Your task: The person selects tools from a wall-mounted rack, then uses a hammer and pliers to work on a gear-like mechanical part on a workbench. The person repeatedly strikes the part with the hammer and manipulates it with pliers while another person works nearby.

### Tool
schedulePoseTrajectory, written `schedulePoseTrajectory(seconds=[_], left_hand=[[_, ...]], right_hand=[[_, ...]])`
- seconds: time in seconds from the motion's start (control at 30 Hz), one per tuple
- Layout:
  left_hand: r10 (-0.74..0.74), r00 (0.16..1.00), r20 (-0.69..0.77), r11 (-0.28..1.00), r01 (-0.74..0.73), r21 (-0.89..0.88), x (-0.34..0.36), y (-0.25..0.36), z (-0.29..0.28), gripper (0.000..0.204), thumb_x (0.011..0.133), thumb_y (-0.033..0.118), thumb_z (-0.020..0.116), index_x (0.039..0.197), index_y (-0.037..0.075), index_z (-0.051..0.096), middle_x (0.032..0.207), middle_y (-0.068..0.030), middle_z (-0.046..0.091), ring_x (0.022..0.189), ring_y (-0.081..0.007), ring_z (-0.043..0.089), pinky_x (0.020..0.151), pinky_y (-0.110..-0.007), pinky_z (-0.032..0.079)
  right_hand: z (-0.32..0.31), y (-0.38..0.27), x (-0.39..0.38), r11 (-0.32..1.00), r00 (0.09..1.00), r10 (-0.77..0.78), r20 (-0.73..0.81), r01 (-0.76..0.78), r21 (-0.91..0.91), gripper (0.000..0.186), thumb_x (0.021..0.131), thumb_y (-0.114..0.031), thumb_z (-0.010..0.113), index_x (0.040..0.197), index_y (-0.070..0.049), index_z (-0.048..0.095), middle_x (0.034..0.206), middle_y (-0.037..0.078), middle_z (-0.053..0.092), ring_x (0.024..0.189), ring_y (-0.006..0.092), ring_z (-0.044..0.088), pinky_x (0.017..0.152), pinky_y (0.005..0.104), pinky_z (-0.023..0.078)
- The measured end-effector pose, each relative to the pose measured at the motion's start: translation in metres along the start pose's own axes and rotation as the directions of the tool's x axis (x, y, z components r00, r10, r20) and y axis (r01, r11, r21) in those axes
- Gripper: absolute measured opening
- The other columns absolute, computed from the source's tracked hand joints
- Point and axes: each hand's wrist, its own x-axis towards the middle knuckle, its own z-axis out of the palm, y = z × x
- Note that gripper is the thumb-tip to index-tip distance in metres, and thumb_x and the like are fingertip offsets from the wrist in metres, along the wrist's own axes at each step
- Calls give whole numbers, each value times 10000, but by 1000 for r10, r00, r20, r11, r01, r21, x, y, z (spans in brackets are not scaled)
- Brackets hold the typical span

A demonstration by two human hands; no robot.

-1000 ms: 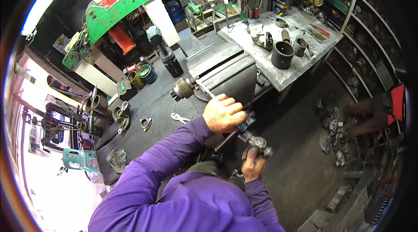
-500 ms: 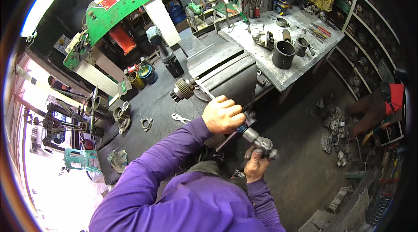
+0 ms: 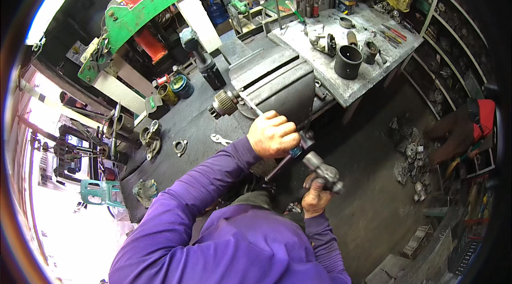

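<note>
My left hand (image 3: pixel 273 134) is closed round a screwdriver (image 3: pixel 252 106). Its thin shank slants up-left along the vise, its tip by a ribbed, toothed metal part (image 3: pixel 224 104) at the vise's left end. A bit of blue shows at the handle end below my fist. Lower right, my right hand (image 3: pixel 316 198) grips a ball-peen hammer (image 3: pixel 323 171), thumb close to the head; most of its handle is hidden. The hammer face stands a small gap from the screwdriver's end. The large grey bench vise (image 3: pixel 282 89) lies just beyond my left hand.
Pliers (image 3: pixel 220 139) and a small flanged ring (image 3: pixel 180 147) lie on the dark bench. A cordless impact wrench (image 3: pixel 205 65) stands behind. On the right-hand metal table are a dark cylinder (image 3: pixel 348 62) and hand tools. Metal parts (image 3: pixel 413 153) are heaped on the floor at right.
The hammer head has moved slightly down-right, away from the screwdriver's end, where it was touching or nearly so. My left hand keeps its grip in about the same place.
</note>
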Motion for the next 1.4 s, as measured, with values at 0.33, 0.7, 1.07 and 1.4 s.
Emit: schedulePoseTrajectory(seconds=[0.33,0.7,1.07,1.4], left_hand=[[-20,1000,9,1000,20,-8,-2,0,0,272,630,326,718,797,189,553,759,7,476,692,-195,545,628,-362,411],[-19,998,53,999,17,27,-4,0,-4,299,613,340,738,804,189,565,778,1,496,717,-201,560,651,-370,422],[168,986,10,940,-157,-303,-4,93,-25,163,731,282,650,741,185,519,725,19,466,675,-177,536,623,-347,406],[-284,958,-34,828,227,-513,104,75,1,461,606,195,822,1003,79,619,883,-85,566,800,-298,583,749,-440,454]], right_hand=[[-4,11,-5,988,997,6,72,5,-155,530,1028,-550,587,961,-25,567,732,10,514,574,127,500,548,299,414],[0,-5,-10,991,990,123,65,-119,-61,572,1000,-619,596,943,-54,535,727,15,514,630,128,500,589,295,415],[-45,-25,13,989,988,146,-41,-145,40,608,976,-597,655,1122,-20,530,764,25,532,623,122,521,576,287,444],[-155,-35,54,782,987,157,18,-113,-612,256,1000,-183,691,1147,26,671,993,79,714,882,183,674,833,322,543]])
